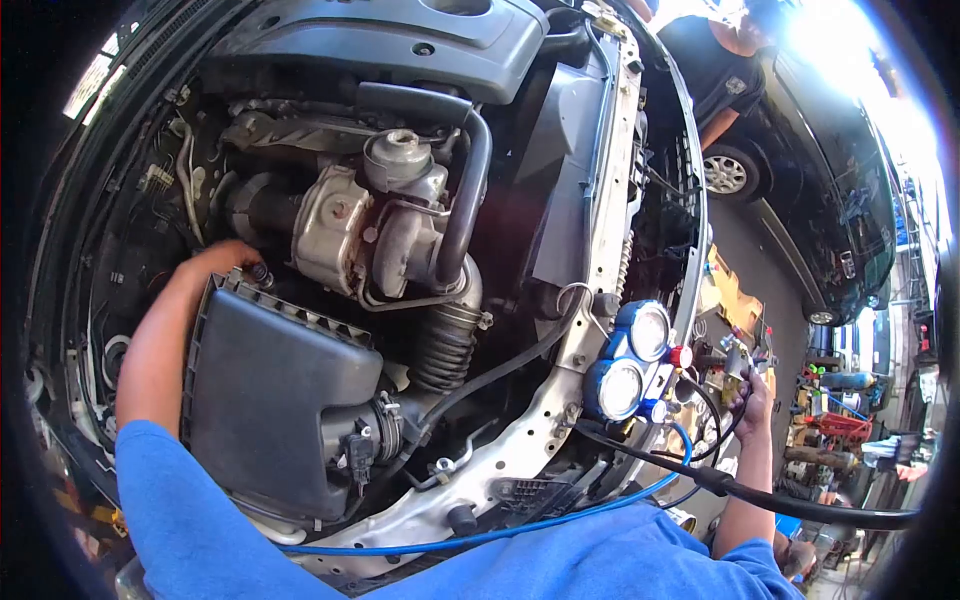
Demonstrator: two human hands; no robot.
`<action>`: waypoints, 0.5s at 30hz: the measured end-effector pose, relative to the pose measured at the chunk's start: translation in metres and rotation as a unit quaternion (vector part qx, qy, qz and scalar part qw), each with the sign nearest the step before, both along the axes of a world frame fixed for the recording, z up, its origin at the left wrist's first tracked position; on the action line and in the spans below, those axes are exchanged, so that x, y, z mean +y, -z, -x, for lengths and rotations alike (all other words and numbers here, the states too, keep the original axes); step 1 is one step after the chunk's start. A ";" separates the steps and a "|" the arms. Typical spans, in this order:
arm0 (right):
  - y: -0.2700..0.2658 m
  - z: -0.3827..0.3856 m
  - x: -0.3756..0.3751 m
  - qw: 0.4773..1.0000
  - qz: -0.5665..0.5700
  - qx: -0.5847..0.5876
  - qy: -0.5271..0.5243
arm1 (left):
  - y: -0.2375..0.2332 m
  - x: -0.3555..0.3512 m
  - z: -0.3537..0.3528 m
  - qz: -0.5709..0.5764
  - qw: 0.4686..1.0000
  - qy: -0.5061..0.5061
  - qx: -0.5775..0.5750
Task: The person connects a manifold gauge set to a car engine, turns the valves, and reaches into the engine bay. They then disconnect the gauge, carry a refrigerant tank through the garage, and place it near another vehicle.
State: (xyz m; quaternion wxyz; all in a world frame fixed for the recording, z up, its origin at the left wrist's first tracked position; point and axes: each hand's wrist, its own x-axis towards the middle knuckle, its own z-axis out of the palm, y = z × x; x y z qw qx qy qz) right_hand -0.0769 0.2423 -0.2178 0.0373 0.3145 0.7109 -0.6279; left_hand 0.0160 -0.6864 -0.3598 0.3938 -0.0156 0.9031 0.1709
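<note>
My left hand (222, 260) reaches down past the back corner of the black air filter box (275, 390). Its curled fingers are partly hidden, at a small dark cylindrical part (262, 273) that I cannot make out well. Out to the right, my right hand (758, 408) grips a brass-and-silver metal fitting (737, 366) beyond the front of the car. Between my hands, a manifold gauge set (632, 362) with two blue-rimmed dials rests at the front crossmember (520, 440). A blue hose (480, 537) runs from it across my front.
The turbocharger (400, 245) and a ribbed intake hose (447, 345) lie beside the filter box, below the engine cover (400, 45). A thick black hose (800, 505) crosses at right. Another person (715, 70) stands near a dark parked car (820, 170). Tools and parts clutter the far right.
</note>
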 end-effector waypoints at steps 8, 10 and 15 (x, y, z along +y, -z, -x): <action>-0.004 -0.005 -0.004 1.000 -0.015 -0.018 0.006 | -0.005 0.027 0.033 -0.054 0.969 -0.119 -0.211; -0.005 -0.007 -0.005 1.000 -0.012 -0.018 0.010 | -0.001 0.031 0.030 -0.067 0.965 -0.127 -0.221; -0.006 -0.004 -0.012 1.000 -0.015 -0.012 -0.010 | -0.018 0.048 0.029 -0.026 0.979 -0.098 -0.179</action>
